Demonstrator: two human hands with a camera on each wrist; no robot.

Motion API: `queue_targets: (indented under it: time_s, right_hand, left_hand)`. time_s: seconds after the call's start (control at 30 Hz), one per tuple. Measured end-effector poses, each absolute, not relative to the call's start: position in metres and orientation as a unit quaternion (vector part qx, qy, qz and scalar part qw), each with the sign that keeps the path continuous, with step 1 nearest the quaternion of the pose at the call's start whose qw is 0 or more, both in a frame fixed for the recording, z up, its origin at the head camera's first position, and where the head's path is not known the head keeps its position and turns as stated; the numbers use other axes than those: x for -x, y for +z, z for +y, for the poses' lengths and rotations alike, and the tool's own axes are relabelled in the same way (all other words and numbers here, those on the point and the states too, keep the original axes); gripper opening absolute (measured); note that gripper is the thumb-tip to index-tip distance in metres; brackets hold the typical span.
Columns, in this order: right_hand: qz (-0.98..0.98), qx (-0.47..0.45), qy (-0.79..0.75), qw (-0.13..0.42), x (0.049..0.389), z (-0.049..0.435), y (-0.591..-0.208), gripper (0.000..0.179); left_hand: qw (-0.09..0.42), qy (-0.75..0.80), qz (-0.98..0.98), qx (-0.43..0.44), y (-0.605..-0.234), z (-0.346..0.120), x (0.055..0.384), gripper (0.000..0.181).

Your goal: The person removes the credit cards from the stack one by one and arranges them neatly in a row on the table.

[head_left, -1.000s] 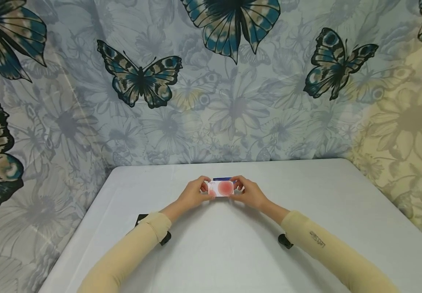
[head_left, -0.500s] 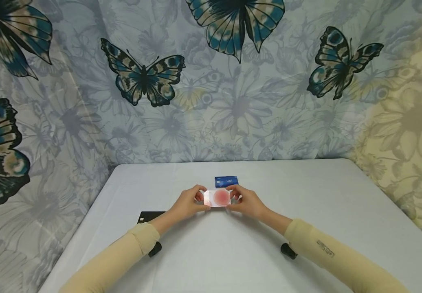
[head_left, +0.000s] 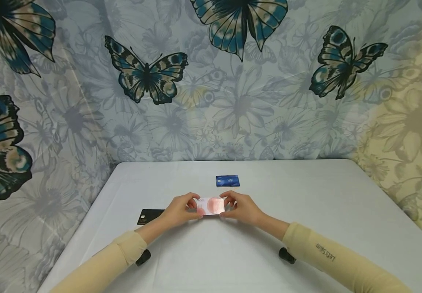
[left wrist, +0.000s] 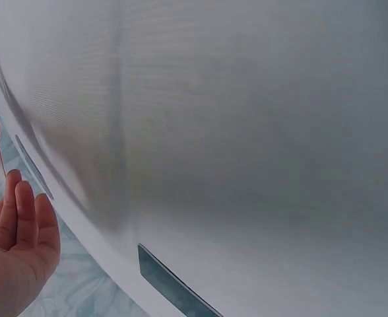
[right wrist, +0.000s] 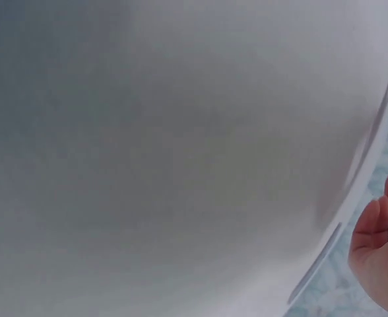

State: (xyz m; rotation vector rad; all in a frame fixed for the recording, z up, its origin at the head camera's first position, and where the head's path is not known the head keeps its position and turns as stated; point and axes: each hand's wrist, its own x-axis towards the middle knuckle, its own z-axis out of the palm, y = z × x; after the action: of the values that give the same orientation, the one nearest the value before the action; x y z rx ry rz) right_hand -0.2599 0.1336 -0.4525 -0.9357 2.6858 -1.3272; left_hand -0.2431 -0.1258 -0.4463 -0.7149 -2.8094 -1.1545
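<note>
A white card with pink-red round patches (head_left: 210, 206) is held up in front of me, its face turned toward the head camera. My left hand (head_left: 179, 210) pinches its left edge between thumb and fingers. At the opposite edge my right hand (head_left: 244, 208) pinches it the same way. The left wrist view has the left hand (left wrist: 22, 244) at its lower left, with only a sliver of the card showing. In the right wrist view the right hand (right wrist: 382, 244) is cut off by the frame's edge.
Behind the hands, a blue card marked VIP (head_left: 227, 181) lies flat on the white table (head_left: 306, 195). A black card (head_left: 148, 216) lies to the left, partly covered by the left hand and wrist. A butterfly-patterned cloth (head_left: 240, 110) hangs behind the table.
Both hands have drawn the white and pink card nearer to me and slightly left. The blue card behind, first mostly covered, is now fully in sight, and more of the black card shows.
</note>
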Motion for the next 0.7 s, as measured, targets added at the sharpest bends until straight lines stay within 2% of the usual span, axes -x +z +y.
queue_targets:
  time_s: [0.7]
  right_hand:
    - [0.868, 0.317, -0.378, 0.048, 0.250, 0.095, -0.449, 0.050]
  left_hand:
    - [0.002, -0.288, -0.928, 0.236, -0.442, -0.166, 0.225, 0.049]
